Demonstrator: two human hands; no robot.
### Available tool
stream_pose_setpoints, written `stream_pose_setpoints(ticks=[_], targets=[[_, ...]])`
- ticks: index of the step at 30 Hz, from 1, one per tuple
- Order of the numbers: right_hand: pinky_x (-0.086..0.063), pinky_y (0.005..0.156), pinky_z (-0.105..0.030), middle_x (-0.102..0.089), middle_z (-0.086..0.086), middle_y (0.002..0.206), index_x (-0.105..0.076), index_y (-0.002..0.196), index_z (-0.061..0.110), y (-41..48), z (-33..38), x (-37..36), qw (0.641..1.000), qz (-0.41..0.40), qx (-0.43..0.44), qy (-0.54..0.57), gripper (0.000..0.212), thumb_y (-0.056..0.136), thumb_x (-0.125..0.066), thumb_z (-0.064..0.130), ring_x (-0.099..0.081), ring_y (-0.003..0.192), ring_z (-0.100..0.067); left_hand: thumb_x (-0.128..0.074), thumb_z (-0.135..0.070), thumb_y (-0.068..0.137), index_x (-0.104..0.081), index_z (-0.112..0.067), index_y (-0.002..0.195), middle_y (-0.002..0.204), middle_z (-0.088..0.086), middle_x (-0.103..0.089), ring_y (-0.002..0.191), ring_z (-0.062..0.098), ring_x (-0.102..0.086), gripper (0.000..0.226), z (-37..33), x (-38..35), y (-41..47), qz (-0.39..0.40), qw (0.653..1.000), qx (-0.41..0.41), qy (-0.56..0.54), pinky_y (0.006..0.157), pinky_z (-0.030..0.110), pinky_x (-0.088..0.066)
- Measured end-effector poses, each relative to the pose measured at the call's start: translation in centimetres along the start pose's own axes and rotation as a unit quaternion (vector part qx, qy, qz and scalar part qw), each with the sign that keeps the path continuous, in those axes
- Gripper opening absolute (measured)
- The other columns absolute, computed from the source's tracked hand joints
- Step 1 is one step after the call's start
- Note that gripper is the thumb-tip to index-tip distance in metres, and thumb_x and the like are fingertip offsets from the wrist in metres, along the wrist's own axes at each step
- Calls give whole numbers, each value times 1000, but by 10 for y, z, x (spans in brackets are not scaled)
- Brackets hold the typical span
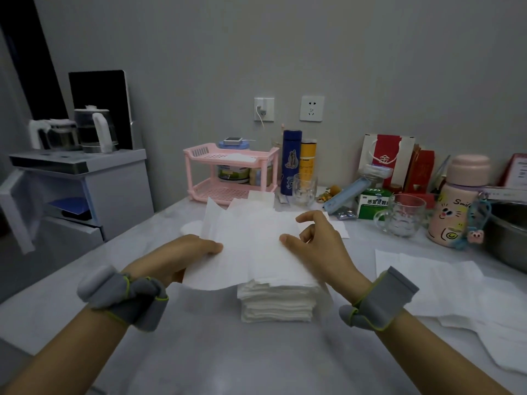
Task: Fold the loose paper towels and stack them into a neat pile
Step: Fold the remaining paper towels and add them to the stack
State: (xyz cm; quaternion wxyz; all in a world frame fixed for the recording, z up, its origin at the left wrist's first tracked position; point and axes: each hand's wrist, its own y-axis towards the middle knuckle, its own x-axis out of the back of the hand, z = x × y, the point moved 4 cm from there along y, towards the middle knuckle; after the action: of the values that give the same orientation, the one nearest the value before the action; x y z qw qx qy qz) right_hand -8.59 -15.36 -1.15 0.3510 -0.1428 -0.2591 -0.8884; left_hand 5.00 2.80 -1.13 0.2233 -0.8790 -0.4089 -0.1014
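Observation:
A white paper towel hangs spread in the air between my hands, just above a thick stack of folded towels on the table. My left hand grips its left edge, thumb on top and fingers underneath. My right hand pinches the towel's right side between thumb and curled fingers. Several loose unfolded towels lie flat on the table to the right. More white sheets lie behind the held towel.
A pink two-tier rack stands at the back centre. Bottles, two glass mugs, a green box and a pink flask crowd the back right. A steel bowl sits at the right edge. A cabinet with kettles is on the left.

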Motion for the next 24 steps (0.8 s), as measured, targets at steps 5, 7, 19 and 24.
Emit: stream_pose_setpoints(ticks=[5, 7, 19, 24], targets=[[-43, 57, -17, -57, 1, 82, -49, 115, 12, 3, -18, 12, 992, -51, -104, 55, 37, 90, -55, 39, -53, 71, -7, -45, -45, 94, -41, -8, 130, 105, 4, -58, 91, 21, -57, 51, 5, 3, 1, -89, 989, -22, 119, 70, 30, -45], [-50, 75, -33, -60, -18, 108, -50, 121, 2, 3, -30, 12, 971, -9, -211, 110, 44, 92, -53, 35, -59, 88, -27, -42, -51, 93, -30, -8, 141, 139, 10, -44, 123, 28, -44, 65, 1, 11, -4, -204, 939, -103, 256, 92, 35, -40], [-50, 85, -44, -60, -21, 118, -52, 115, -5, -7, -61, 5, 830, 167, -446, 289, 73, 81, -55, 60, -59, 101, -33, -15, -58, 92, 6, -40, 146, 150, -21, 20, 127, -8, 29, 60, -2, -89, -43, 45, 810, -368, 455, 105, 18, 23], [-45, 97, -41, -60, -15, 106, -56, 110, 2, -6, -59, 12, 849, 171, -410, 287, 46, 81, -65, 37, -57, 97, -29, -9, -60, 84, 3, -42, 145, 141, -26, 23, 128, -9, 27, 65, -2, -89, -44, 61, 793, -397, 458, 91, 3, 28]])
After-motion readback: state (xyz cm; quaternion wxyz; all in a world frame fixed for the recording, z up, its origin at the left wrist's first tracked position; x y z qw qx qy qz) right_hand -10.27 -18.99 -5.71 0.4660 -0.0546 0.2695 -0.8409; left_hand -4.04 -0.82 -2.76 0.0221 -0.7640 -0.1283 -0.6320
